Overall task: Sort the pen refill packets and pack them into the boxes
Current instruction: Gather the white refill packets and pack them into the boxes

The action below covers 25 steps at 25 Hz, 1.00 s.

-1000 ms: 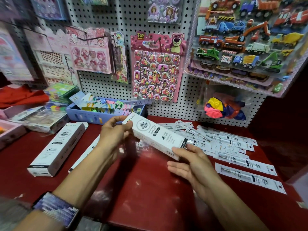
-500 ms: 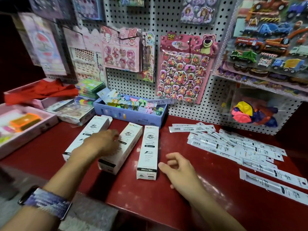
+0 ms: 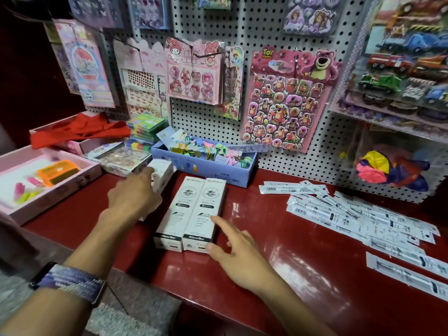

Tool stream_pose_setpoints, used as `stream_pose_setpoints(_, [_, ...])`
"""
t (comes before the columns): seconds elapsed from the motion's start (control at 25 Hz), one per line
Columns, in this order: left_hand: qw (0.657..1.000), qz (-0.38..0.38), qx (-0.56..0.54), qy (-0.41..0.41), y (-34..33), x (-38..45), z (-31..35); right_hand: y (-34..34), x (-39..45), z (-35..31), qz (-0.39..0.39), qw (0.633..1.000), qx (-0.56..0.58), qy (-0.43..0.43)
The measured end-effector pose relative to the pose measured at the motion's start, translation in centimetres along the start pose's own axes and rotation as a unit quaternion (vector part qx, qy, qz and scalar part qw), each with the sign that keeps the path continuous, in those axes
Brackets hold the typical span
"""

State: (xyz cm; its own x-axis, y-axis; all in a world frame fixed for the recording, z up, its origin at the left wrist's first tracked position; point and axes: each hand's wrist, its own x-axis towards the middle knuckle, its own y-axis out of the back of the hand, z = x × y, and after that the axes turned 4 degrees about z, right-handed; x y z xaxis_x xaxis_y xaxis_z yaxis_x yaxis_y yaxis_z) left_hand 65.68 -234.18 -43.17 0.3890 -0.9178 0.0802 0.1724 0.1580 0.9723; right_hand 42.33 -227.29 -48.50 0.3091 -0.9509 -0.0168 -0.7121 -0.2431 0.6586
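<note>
Two rectangular cardboard boxes (image 3: 191, 212) now touch, right hand (image 3: 236, 253) alongside.

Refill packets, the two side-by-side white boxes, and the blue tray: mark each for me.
refill packets (image 3: 358, 214): head view, middle of the spread.
two white boxes (image 3: 194, 209): head view, seam between their tops.
blue tray (image 3: 206, 169): head view, front wall.

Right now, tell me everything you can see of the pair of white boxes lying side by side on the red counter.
The two white boxes are long cardboard cartons with grey print and a black band near the closer end. They look closed, lie flat and parallel, long sides touching, in front of the blue tray. The right hand touches the right box's near corner.
</note>
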Motion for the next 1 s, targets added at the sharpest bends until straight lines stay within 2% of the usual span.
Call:
stream_pose_setpoints(0.08, [0.997,0.073,-0.019,-0.035,1.8,-0.8,1.2,0.1,0.3,0.5,-0.035,0.999,0.001,0.003])
stream_pose_setpoints(0.16, [0.986,0.106,-0.085,-0.093,3.3,-2.2,2.6,0.7,0.5,0.8,-0.032,0.994,0.099,-0.021])
stream_pose_setpoints(0.28, [0.951,0.051,-0.231,-0.202,4.1,-5.2,5.6,3.9,0.3,0.8,0.032,0.968,0.243,-0.057])
stream_pose_setpoints(0.36, [0.933,0.011,-0.213,-0.289,2.8,-7.4,8.6,7.1,-0.1,1.3,0.081,0.96,0.257,-0.082])
stream_pose_setpoints(0.44, [0.937,-0.024,-0.115,-0.328,0.4,-8.9,11.5,10.4,-1.0,2.7,0.118,0.963,0.223,-0.094])
stream_pose_setpoints(0.52, [0.948,-0.07,0.029,-0.309,-1.8,-9.5,13.7,13.2,-2.3,4.6,0.124,0.975,0.157,-0.094])
stream_pose_setpoints(0.6, [0.946,-0.12,0.149,-0.264,-2.7,-9.6,15.1,15.7,-3.6,6.3,0.068,0.991,0.042,-0.104])
stream_pose_setpoints(0.64, [0.942,-0.12,0.18,-0.257,-2.7,-9.5,15.9,17.0,-4.3,7.1,0.028,0.992,-0.026,-0.12])
stream_pose_setpoints(0.72, [0.935,-0.055,0.178,-0.302,-2.6,-9.2,17.8,19.9,-5.9,8.9,-0.013,0.976,-0.145,-0.165])
stream_pose_setpoints(0.8, [0.906,0.01,0.117,-0.407,-3.4,-9.4,20.7,22.8,-8.0,11.0,0.001,0.948,-0.219,-0.231])
stream_pose_setpoints(0.88, [0.867,0.0,0.073,-0.494,-5.1,-9.8,24.4,24.9,-9.9,13.0,-0.006,0.92,-0.26,-0.292])
stream_pose_setpoints(1.0, [0.842,-0.075,0.12,-0.521,-8.5,-8.7,29.5,25.4,-10.9,14.7,-0.055,0.903,-0.27,-0.329])
